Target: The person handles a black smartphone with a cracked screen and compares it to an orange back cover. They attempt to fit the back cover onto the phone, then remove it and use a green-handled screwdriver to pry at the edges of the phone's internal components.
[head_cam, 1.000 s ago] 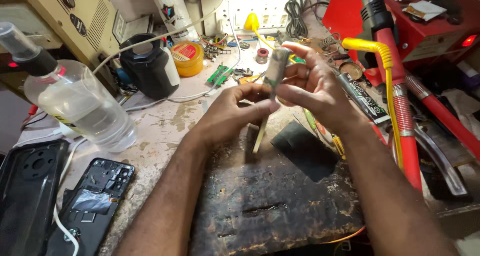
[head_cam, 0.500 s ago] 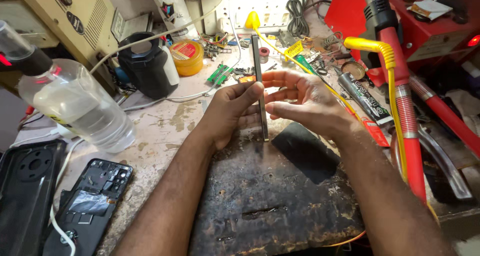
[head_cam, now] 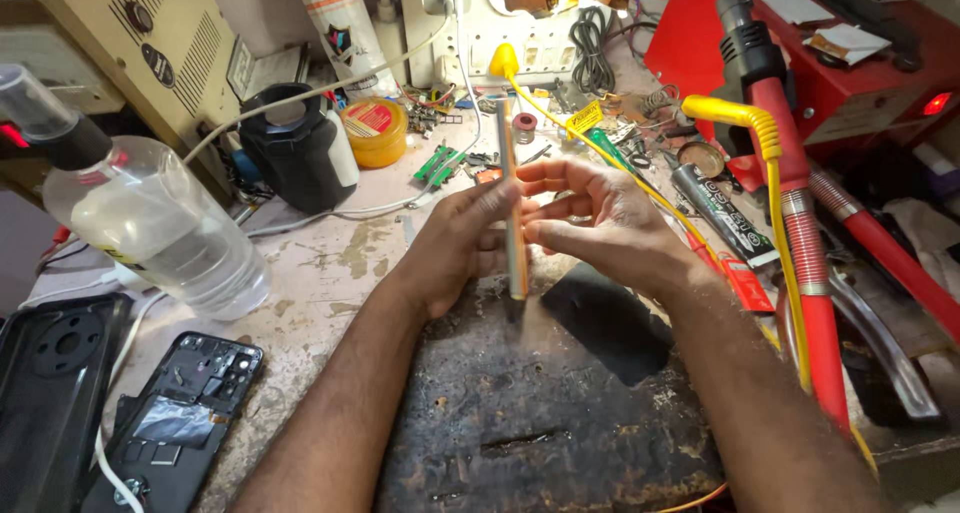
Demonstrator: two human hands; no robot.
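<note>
A thin flat grey panel (head_cam: pixel 512 203) stands upright and edge-on to me, its lower end resting on a worn dark work mat (head_cam: pixel 540 413). My left hand (head_cam: pixel 455 243) grips it from the left with fingers and thumb. My right hand (head_cam: pixel 600 223) holds its other side, thumb pressed to the panel and fingers spread out behind it. A dark square pad (head_cam: pixel 605 323) lies on the mat just under my right wrist.
A clear plastic bottle (head_cam: pixel 150 223) lies at the left, with an opened phone body (head_cam: pixel 180 413) and a black case (head_cam: pixel 50 373) below it. A black pot (head_cam: pixel 295 148) and yellow tin (head_cam: pixel 373 131) stand behind. Red tool handles (head_cam: pixel 800 243), a yellow cable (head_cam: pixel 760 143) and a black tube (head_cam: pixel 715 208) crowd the right.
The panel was tilted in the air between my hands; it has been turned upright and set with its lower end on the mat. Both hands stay on it.
</note>
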